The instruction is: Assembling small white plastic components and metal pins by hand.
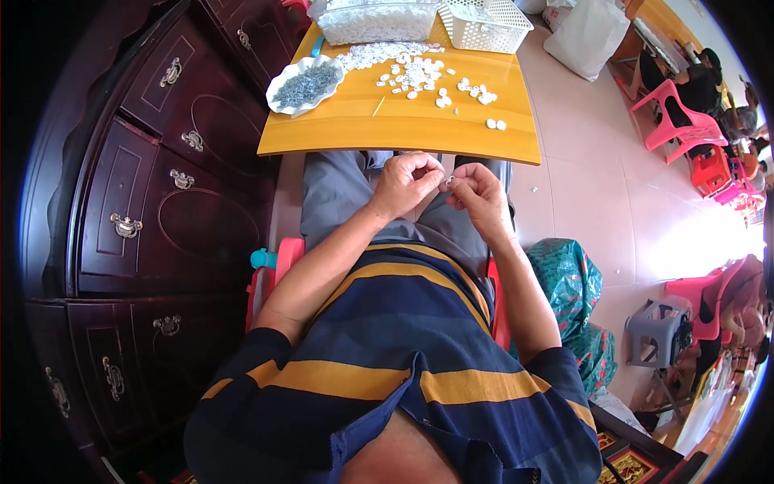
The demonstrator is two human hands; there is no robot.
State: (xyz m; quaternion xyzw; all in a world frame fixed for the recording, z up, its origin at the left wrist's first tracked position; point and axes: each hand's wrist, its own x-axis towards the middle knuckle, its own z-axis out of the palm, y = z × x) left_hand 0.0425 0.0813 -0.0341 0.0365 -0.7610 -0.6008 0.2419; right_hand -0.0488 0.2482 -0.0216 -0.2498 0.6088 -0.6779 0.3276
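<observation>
Both hands are held together above the lap, just before the near edge of the yellow tabletop (403,129). The left hand (407,184) has its grip closed on something too small to tell. The right hand (477,194) pinches a small white piece (450,179) between its fingertips. More white pieces (415,74) lie scattered on the tabletop, beside a plate of grey metal parts (305,84)

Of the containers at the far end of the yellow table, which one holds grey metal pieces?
The shallow white dish at the table's left corner; the tub and basket look white.
</observation>
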